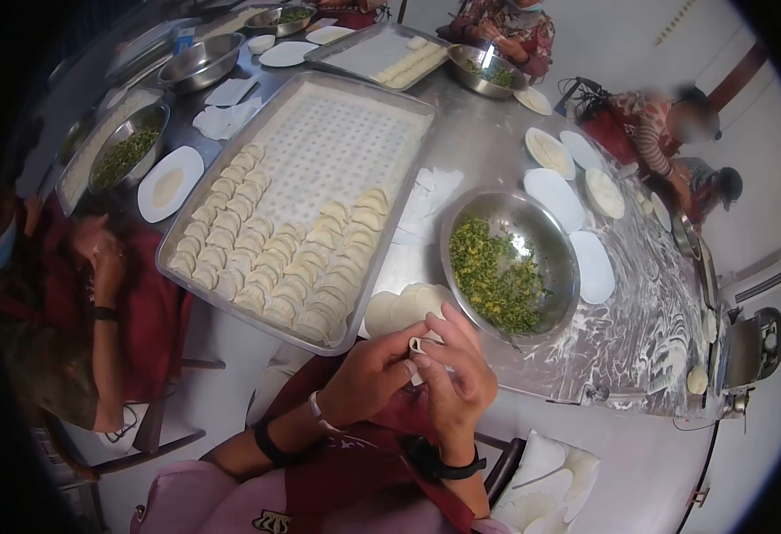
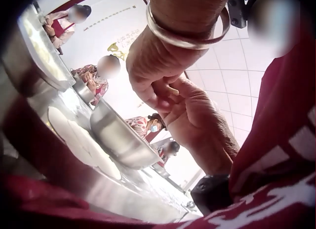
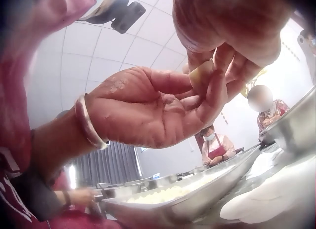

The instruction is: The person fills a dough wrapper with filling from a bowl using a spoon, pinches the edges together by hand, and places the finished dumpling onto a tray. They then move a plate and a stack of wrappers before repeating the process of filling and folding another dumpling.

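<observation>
Just in front of my chest, both hands pinch a small folded dumpling (image 1: 418,346). My left hand (image 1: 399,354), with a metal bangle on its wrist, cups the dumpling from the left. My right hand (image 1: 437,358), with a black watch, curls its fingers over the dumpling's top edge. In the right wrist view the pale dough (image 3: 201,76) shows between the left thumb and the right fingers (image 3: 224,66). A steel bowl of green and yellow filling (image 1: 506,267) stands just beyond my hands. A stack of round wrappers (image 1: 404,307) lies beside it.
A big metal tray (image 1: 368,116) holds several rows of finished dumplings (image 1: 275,254) to the left. White plates (image 1: 555,196) and more bowls (image 1: 484,71) stand on the floured steel table (image 1: 640,329). A person in red (image 1: 105,294) sits at left and others sit at the far side.
</observation>
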Tool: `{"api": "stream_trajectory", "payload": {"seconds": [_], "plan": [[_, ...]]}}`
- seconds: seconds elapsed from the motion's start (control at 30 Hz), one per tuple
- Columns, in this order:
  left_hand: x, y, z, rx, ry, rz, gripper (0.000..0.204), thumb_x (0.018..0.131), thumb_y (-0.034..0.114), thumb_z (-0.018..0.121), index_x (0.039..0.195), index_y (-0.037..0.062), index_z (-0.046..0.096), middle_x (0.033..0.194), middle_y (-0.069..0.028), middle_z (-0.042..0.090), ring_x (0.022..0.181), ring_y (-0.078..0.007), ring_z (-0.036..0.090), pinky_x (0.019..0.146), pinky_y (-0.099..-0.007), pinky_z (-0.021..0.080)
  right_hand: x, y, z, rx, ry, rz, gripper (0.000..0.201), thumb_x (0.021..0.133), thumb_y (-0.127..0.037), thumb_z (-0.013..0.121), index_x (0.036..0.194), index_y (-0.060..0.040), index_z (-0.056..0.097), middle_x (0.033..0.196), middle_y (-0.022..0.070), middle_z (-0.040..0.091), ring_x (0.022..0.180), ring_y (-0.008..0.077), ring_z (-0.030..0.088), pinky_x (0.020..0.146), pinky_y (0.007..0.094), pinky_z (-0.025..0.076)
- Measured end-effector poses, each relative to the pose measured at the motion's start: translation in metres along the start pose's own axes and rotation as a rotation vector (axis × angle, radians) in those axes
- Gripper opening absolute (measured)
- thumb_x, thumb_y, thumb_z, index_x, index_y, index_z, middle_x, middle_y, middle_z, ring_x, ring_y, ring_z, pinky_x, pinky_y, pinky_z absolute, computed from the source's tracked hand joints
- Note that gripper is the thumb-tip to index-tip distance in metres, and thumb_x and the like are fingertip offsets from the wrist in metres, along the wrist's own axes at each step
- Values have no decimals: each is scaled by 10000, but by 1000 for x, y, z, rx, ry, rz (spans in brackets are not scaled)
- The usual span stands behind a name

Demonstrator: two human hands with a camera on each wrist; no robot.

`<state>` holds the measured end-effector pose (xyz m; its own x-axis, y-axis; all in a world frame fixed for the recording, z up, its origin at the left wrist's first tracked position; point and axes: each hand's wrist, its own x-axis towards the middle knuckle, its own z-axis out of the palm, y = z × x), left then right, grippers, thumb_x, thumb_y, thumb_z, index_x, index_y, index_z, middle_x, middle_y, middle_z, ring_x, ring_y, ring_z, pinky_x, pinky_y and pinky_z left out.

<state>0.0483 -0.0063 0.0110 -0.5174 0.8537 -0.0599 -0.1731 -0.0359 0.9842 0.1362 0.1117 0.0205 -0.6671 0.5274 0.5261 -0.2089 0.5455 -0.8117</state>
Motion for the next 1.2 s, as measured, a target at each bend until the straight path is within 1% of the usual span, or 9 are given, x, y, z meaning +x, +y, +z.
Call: {"api": "stream_trajectory", "payload": {"seconds": [0.17, 0.27, 0.37, 0.47, 0.67, 0.87, 0.97, 1.07, 1.2], "plan": [[2, -11, -1, 36, -42, 76, 591, 874, -9, 530, 1448, -29, 391, 926, -82, 613, 838, -109, 577, 751, -271, 488, 0, 2, -2, -24, -29, -43, 155, 769, -19, 765, 913, -17, 710, 1077, 175, 721, 1215, 367, 588, 934, 402, 516], [3, -14, -4, 53, -29, 51, 604, 890, -15, 528, 1469, -21, 356, 930, -78, 618, 828, -112, 578, 745, -276, 491, -2, 6, -6, -83, -99, -5, 235, 747, -33, 782, 974, -17, 720, 1159, 176, 697, 1267, 346, 554, 912, 372, 524], [3, 0, -6, -74, -106, -29, 630, 914, -16, 536, 1498, -12, 300, 939, -79, 620, 828, -112, 578, 744, -280, 493, 13, -18, -10, -6, -123, 220, 315, 722, -48, 801, 1026, -20, 727, 1250, 160, 661, 1324, 323, 507, 879, 337, 528], [0, 10, -8, 96, -171, -61, 620, 922, -22, 540, 1500, 16, 319, 939, -33, 632, 842, -71, 574, 775, -240, 492, 11, -13, -17, 112, -225, 253, 349, 708, -49, 809, 1047, -22, 728, 1309, 136, 633, 1356, 305, 474, 844, 312, 529], [-2, 9, -1, -134, -164, -85, 482, 945, -19, 517, 1411, -26, 391, 1072, -91, 641, 974, -120, 622, 849, -283, 520, 0, 8, -17, 239, -225, 123, 230, 723, -1, 780, 949, -7, 735, 1202, 154, 686, 1329, 351, 495, 913, 367, 510], [-5, 17, 0, -131, -159, -91, 420, 948, -19, 533, 1359, -39, 444, 1176, -92, 618, 1050, -122, 609, 875, -276, 516, -7, 6, -13, 319, -161, 161, 201, 737, 15, 766, 936, 6, 735, 1145, 166, 704, 1326, 377, 494, 1022, 428, 451], [-7, 17, 6, -286, -41, -77, 378, 943, -16, 553, 1315, -42, 490, 1154, -76, 626, 1033, -114, 612, 868, -271, 517, 1, -15, -2, 341, 30, 263, 188, 771, 8, 747, 959, -3, 744, 1088, 154, 723, 1303, 384, 517, 1069, 441, 411], [-6, 12, 9, -329, -14, -1, 352, 938, -15, 567, 1286, -41, 515, 1144, -69, 630, 1037, -111, 607, 871, -266, 517, 0, -15, -6, 254, -35, 238, 219, 801, -16, 734, 1020, -16, 746, 1129, 147, 713, 1322, 383, 497, 1097, 446, 385], [-6, 11, 5, -125, -48, 2, 381, 920, -29, 580, 1297, -30, 520, 1173, -62, 601, 1026, -86, 570, 860, -257, 496, -12, 16, -9, 205, -138, 59, 287, 818, -78, 743, 1100, -29, 732, 1249, 146, 664, 1385, 373, 419, 1112, 439, 364]]}}
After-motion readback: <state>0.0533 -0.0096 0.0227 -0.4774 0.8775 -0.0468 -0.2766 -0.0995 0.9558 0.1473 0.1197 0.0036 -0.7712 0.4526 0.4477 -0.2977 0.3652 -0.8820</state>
